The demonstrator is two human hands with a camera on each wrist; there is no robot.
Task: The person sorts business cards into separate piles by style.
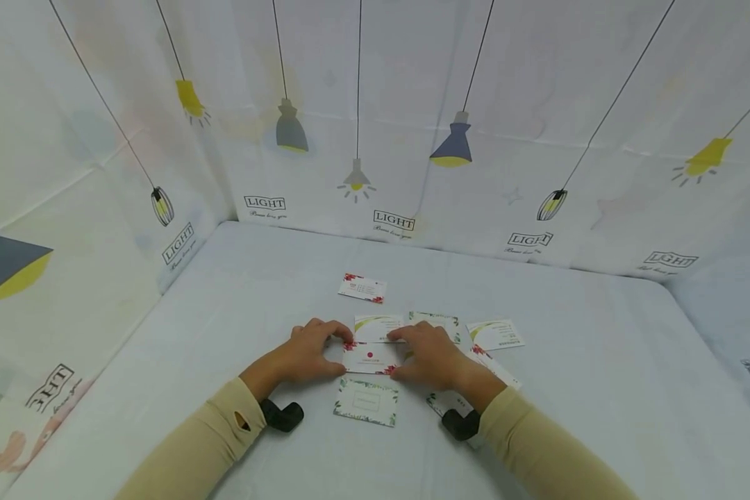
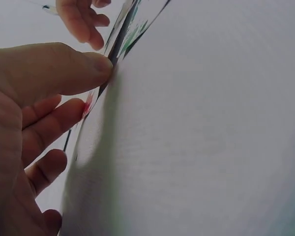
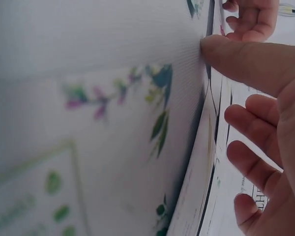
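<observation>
A white business card with red flowers in its corners (image 1: 369,359) lies on the table between my hands. My left hand (image 1: 309,351) holds its left end, thumb at the near corner and index finger at the far one. At its right end my right hand (image 1: 434,354) holds it, thumb at the near corner and index fingertip by the far edge. Just behind lies a card with a yellow-green curve (image 1: 375,328), and nearer me a leaf-bordered card (image 1: 365,401). In the left wrist view the left thumb (image 2: 88,69) sits right at a card's edge.
Another red-flowered card (image 1: 362,287) lies farther back. To the right are a second curve card (image 1: 495,335), a leaf-bordered card (image 1: 440,321) and a red-flowered card (image 1: 500,368) partly behind my right hand. Under the right wrist lies a leafy card (image 1: 440,403). A lamp-printed curtain (image 1: 325,180) surrounds the table.
</observation>
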